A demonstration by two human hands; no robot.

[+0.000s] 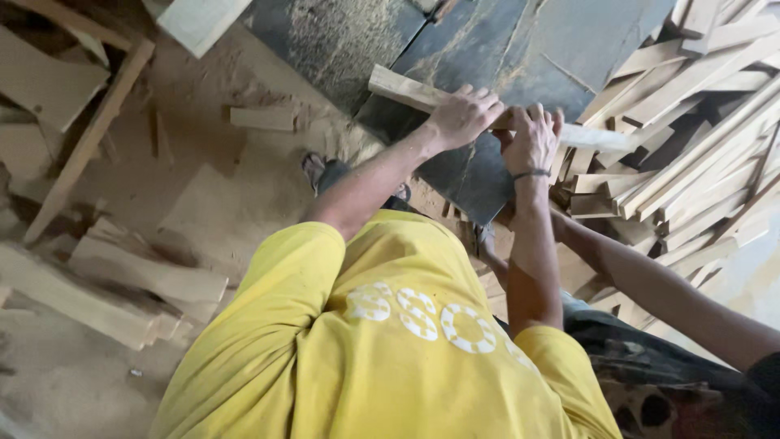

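Hands grip one pale wooden strip (406, 91), long, narrow and rough-sawn, lying slantwise across the dark, sawdust-strewn desk (487, 49). Left hand (465, 115) is closed over its middle; right hand (530, 138), with a dark wristband, clasps it just beside. Stacked strips (699, 162) crowd the right; offcuts (122, 284) litter the sawdust floor.

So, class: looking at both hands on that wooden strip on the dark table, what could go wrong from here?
1. Both the left hand and the right hand are bare on the rough wooden strip, so splinters seem likely.
2. Sawdust coats the dark table, so the strip might slip.
3. The pile of cut strips lies close beside the right hand and might snag the strip.
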